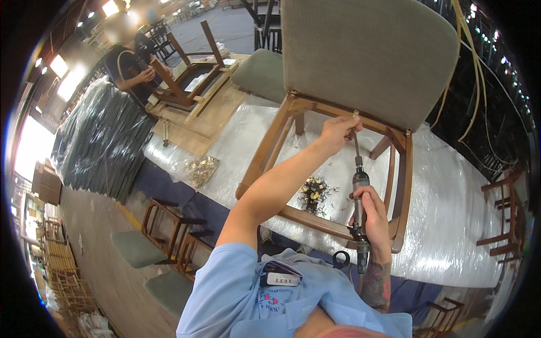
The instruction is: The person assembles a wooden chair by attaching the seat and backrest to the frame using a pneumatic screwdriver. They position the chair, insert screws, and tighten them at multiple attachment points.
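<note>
My right hand (372, 213) is wrapped around a black and grey inline air screwdriver (361, 183). Its long bit points away from me, up to the wooden rail of an upturned chair frame (270, 152). At the bit's tip my left hand (340, 135) is pinched on a small brass-coloured metal fitting (355, 113), held against the rail by the grey upholstered panel (366, 56). The fingers partly hide the fitting, and I cannot tell whether a screw is in it. Inside the frame lies a pile of black screws and brass-coloured fittings (315, 194).
Plastic film (445, 208) covers the bench. A clear bag of fittings (200, 170) lies left of the frame. Another person (132, 67) handles an upturned chair frame (194, 70) at the far left, beside a wrapped stack (101, 141). Yellow hoses (476, 73) hang at right.
</note>
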A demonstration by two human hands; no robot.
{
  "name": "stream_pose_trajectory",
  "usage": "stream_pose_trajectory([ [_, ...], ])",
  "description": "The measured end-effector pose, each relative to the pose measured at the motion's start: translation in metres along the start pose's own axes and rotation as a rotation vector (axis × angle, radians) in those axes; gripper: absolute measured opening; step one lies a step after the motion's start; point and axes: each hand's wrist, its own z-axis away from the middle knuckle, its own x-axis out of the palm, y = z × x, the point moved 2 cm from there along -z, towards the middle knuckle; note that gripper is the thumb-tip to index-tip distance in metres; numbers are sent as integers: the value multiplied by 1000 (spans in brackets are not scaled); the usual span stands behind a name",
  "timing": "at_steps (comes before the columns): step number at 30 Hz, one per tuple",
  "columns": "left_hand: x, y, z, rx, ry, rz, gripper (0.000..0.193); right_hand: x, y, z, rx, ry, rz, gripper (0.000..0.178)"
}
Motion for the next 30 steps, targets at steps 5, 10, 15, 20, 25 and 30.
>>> stream_pose_trajectory([
  [5, -1, 1, -3, 33, -20, -49, 20, -4, 3, -4, 25, -19, 4, 25],
  [10, -11, 6, -5, 83, -87, -121, 21, -2, 2, -3, 29, -31, -15, 26],
  [15, -5, 5, -10, 29, -102, -65, 25, -9, 9, -4, 31, -35, -17, 28],
  [20, -12, 7, -9, -75, -182, -89, 29, -8, 6, -2, 62, -42, -13, 29],
  [25, -10, 17, -4, -121, -189, -144, 34, -7, 5, -3, 57, -61, -18, 29],
  [30, -3, 24, 3, -101, -200, -189, 43, -6, 1, -3, 59, -60, -12, 29],
])
